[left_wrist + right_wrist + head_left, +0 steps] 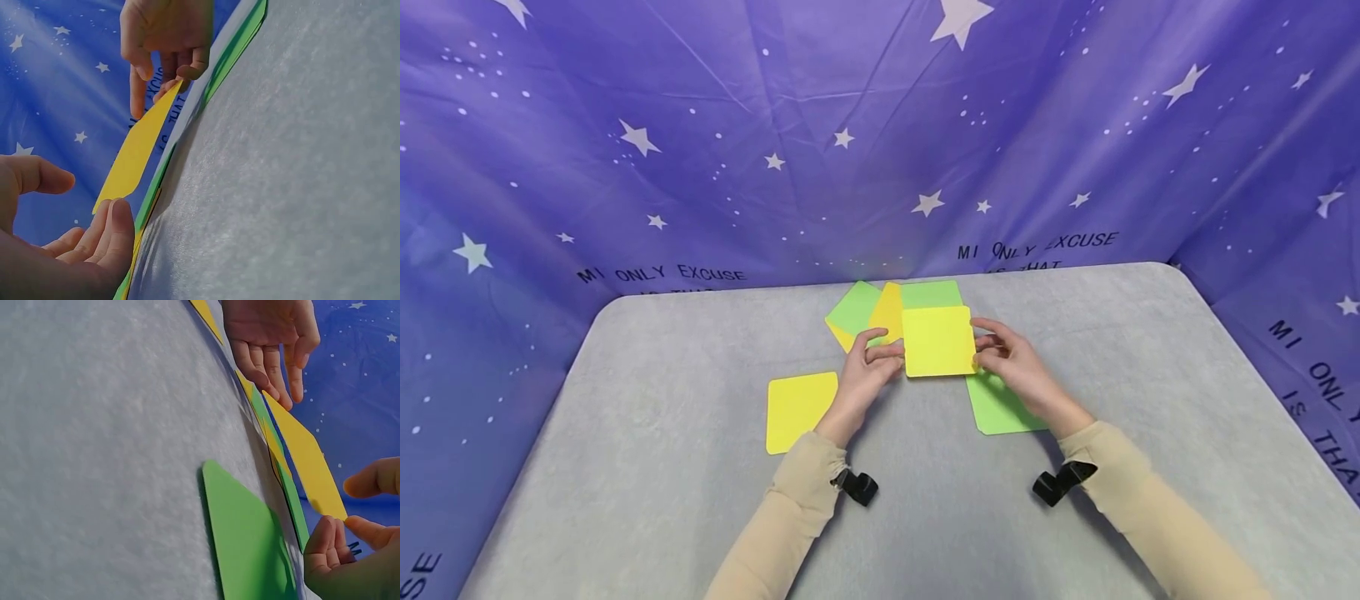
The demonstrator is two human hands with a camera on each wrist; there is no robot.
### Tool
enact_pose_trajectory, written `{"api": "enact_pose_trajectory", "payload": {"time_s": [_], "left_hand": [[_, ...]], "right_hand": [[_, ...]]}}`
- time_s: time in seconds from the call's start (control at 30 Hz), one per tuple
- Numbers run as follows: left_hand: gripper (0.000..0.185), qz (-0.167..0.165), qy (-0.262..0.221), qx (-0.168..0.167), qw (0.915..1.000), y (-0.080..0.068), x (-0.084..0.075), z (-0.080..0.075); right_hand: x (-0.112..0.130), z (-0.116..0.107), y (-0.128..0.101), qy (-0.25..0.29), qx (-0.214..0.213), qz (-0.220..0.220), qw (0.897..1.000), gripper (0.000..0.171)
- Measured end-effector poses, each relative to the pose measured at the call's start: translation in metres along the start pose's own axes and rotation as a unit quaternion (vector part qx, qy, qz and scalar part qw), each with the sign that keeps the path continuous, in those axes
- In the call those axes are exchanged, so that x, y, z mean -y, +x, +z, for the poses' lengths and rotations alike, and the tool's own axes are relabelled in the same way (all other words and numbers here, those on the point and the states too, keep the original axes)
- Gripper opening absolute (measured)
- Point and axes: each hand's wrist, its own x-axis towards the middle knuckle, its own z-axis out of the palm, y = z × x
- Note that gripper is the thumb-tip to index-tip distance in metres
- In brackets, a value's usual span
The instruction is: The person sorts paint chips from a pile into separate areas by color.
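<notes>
In the head view a yellow square card (941,342) is held up between the two hands, tilted above the table. My left hand (867,379) holds its left edge at the fingertips, with one finger (47,175) spread away from it in the left wrist view. My right hand (1021,367) pinches the opposite edge near a lower corner; one finger (375,478) stands off the card in the right wrist view. Beneath the right hand lies a green card (1006,406). Beside the left wrist a second yellow card (797,412) lies flat, partly covered by the hand.
Behind the held card, overlapping green cards (854,310) and an orange-yellow card (887,310) lie near the table's far edge. The grey table (647,467) stretches to both sides. A purple star-patterned curtain (820,192) hangs behind and around it.
</notes>
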Motion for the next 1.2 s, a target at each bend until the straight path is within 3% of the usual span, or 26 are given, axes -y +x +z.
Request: {"api": "enact_pose_trajectory", "payload": {"time_s": [0.33,0.67,1.2], "left_hand": [[0.052,0.004,-0.046,-0.001,0.9989,-0.011,0.007,-0.008],[0.057,0.009,-0.005,0.015,0.9998,-0.022,0.008,-0.023],[0.062,-0.015,0.014,-0.019,0.9996,-0.042,0.007,-0.057]], "right_hand": [[-0.001,0.014,-0.009,-0.007,0.035,-0.023,0.999,0.063],[-0.005,0.031,-0.019,0.007,0.064,-0.032,0.997,0.068],[-0.004,0.064,-0.019,0.028,0.089,-0.047,0.995,0.07]]}}
